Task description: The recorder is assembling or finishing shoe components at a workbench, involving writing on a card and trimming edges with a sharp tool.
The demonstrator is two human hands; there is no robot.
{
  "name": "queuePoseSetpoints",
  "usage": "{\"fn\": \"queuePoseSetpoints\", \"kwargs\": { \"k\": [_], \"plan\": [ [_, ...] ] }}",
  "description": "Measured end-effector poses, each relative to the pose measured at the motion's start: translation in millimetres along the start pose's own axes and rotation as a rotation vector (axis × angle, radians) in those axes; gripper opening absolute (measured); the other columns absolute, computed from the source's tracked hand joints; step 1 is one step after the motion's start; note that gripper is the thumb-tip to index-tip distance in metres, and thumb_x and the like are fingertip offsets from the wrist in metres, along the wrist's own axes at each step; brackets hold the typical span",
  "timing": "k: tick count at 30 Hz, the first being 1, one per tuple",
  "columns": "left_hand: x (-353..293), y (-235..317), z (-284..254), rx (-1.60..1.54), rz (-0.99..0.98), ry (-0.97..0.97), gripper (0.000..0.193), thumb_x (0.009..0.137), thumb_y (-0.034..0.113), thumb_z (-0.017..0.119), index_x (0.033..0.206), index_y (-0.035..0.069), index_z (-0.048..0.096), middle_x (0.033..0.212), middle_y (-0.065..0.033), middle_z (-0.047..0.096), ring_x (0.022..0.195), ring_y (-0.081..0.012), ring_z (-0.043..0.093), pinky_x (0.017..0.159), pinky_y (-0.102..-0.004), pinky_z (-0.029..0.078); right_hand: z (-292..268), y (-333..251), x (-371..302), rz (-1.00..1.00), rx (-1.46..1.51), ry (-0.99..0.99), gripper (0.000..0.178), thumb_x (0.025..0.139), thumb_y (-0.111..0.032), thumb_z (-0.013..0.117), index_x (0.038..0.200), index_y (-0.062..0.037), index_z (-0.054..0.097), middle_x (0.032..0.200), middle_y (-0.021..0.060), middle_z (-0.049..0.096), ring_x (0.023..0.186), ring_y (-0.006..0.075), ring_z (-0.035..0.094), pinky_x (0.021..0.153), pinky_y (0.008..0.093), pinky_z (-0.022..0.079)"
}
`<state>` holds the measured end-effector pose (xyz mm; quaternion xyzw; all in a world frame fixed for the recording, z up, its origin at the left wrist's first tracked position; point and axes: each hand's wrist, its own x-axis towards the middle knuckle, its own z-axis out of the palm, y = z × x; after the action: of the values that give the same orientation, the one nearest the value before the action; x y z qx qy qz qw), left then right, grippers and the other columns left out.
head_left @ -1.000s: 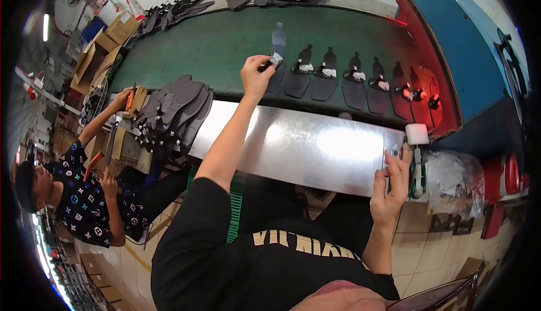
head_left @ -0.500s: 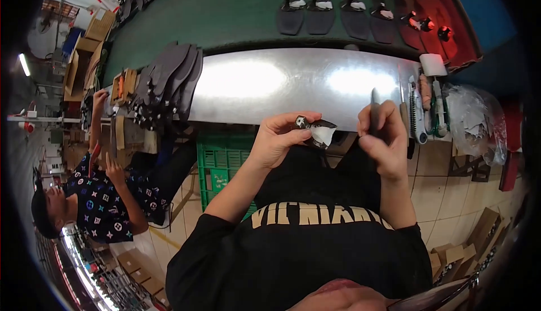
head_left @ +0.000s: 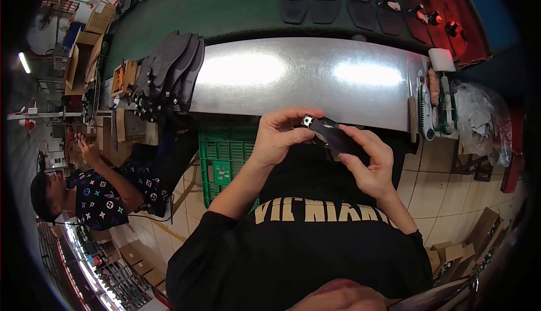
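Head view — left hand [head_left: 274, 139] pinches black strap [head_left: 318, 126], right hand [head_left: 372, 163] pinches dark flat piece [head_left: 344, 143]

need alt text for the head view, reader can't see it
A person's left hand and right hand hold dark parts close together before a shiny metal worktop. Dark sole-shaped pieces lie on the green surface beyond; a co-worker is at left.

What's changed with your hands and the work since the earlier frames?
The left hand has come back toward the body from the green surface. The right hand has moved left, away from the tool end of the metal tabletop. Both now hold one dark piece.

Unchanged: the pile of dark soles and the row of strapped soles.
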<state>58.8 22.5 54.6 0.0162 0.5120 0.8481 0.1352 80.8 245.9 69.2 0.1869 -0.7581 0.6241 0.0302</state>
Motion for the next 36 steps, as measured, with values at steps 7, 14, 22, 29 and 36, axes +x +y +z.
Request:
{"fn": "queuePoseSetpoints", "kwargs": {
  "k": [7, 14, 22, 29, 36],
  "plan": [
    [1.6, 0.3, 0.7, 0.038, -0.011, 0.005, 0.035, 0.079, -0.006, 0.07, 0.113, -0.001, 0.067, 0.104, -0.0096, 0.07, 0.089, -0.0133, 0.067, 0.074, -0.0235, 0.057, -1.4, 4.9, 0.6, -0.011, 0.01, -0.005, 0.045, 0.072, 0.0, 0.071, 0.117, 0.0003, 0.065, 0.1, 0.014, 0.069, 0.086, 0.0231, 0.065, 0.079, 0.0301, 0.049],
    [1.0, -1.7, -1.3, 0.062, -0.013, -0.006, 0.036, 0.078, -0.005, 0.073, 0.113, -0.001, 0.067, 0.103, -0.009, 0.069, 0.087, -0.0119, 0.067, 0.073, -0.0212, 0.056, -3.8, 4.9, -0.2, -0.008, 0.008, -0.027, 0.046, 0.072, 0.001, 0.071, 0.118, 0.0005, 0.065, 0.094, 0.0133, 0.068, 0.082, 0.0226, 0.064, 0.076, 0.0297, 0.049],
    [-2.2, -5.0, 0.6, 0.115, 0.021, -0.003, 0.034, 0.077, -0.008, 0.07, 0.11, -0.003, 0.067, 0.111, -0.0163, 0.067, 0.091, -0.0156, 0.067, 0.074, -0.0231, 0.057, -7.3, 1.0, 2.5, -0.045, -0.049, -0.045, 0.046, 0.072, 0.001, 0.07, 0.118, -0.0008, 0.065, 0.087, 0.0117, 0.065, 0.077, 0.0223, 0.062, 0.07, 0.0305, 0.048],
    [-0.8, -11.4, -7.6, 0.198, 0.138, -0.144, 0.033, 0.078, -0.011, 0.068, 0.11, -0.002, 0.07, 0.118, -0.0212, 0.064, 0.101, -0.0207, 0.066, 0.079, -0.0248, 0.055, -12.3, -3.7, 8.8, -0.122, -0.189, -0.08, 0.045, 0.071, -0.002, 0.072, 0.115, -0.0024, 0.066, 0.083, 0.0103, 0.063, 0.071, 0.024, 0.06, 0.065, 0.0328, 0.047],
    [2.8, -10.9, -9.5, 0.221, 0.108, -0.26, 0.036, 0.077, -0.014, 0.064, 0.111, -0.003, 0.069, 0.124, -0.0239, 0.061, 0.107, -0.0237, 0.064, 0.087, -0.0285, 0.054, -16.3, -2.0, 5.1, -0.129, -0.322, -0.129, 0.047, 0.067, -0.002, 0.074, 0.114, -0.0012, 0.066, 0.085, 0.0112, 0.064, 0.072, 0.026, 0.061, 0.067, 0.034, 0.048]
  ]
}}
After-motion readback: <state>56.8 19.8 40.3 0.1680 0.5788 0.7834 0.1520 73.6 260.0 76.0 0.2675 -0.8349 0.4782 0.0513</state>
